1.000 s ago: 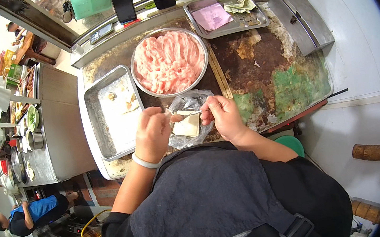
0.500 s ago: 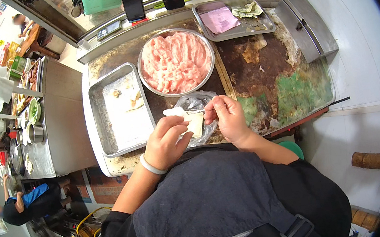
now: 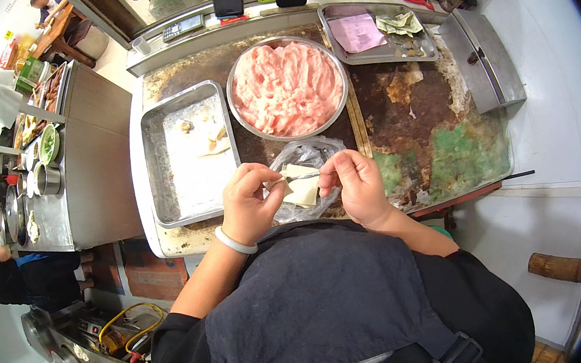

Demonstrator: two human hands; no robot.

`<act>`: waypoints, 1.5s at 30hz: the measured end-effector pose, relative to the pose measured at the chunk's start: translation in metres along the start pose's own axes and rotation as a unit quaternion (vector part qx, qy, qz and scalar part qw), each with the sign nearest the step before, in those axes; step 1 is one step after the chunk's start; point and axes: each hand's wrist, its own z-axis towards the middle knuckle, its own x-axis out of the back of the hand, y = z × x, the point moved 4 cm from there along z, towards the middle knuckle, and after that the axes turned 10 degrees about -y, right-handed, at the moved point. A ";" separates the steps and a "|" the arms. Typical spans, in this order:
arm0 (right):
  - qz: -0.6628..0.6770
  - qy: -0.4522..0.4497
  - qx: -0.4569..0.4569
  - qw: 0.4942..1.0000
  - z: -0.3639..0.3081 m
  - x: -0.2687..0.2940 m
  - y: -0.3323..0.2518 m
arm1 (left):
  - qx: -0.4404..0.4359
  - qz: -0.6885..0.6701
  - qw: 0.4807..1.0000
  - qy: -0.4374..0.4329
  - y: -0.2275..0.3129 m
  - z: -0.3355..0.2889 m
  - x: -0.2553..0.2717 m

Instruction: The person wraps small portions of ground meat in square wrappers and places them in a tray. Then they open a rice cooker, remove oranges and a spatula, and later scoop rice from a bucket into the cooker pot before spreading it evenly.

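Both hands pinching a dough wrapper over worn, stained worktop

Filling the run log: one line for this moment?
left hand: holds wrapper | right hand: thin stick on wrapper | bowl of pink filling behind

Left hand cups a pale wrapper; right hand pinches a thin stick over it.
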 end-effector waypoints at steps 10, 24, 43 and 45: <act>-0.312 0.027 0.163 0.936 0.049 0.031 -0.031 | -0.015 0.244 0.963 0.114 -0.021 0.001 0.061; -0.346 -0.009 0.167 0.923 0.072 0.000 -0.012 | -0.213 0.318 0.884 -0.267 -0.029 0.019 -0.087; 0.383 0.045 -0.189 0.903 0.020 0.038 0.058 | 0.219 -0.205 0.947 -0.115 -0.078 0.003 -0.051; 0.388 0.071 -0.223 0.891 0.011 0.036 0.071 | 0.233 -0.233 0.936 -0.126 -0.080 0.004 -0.050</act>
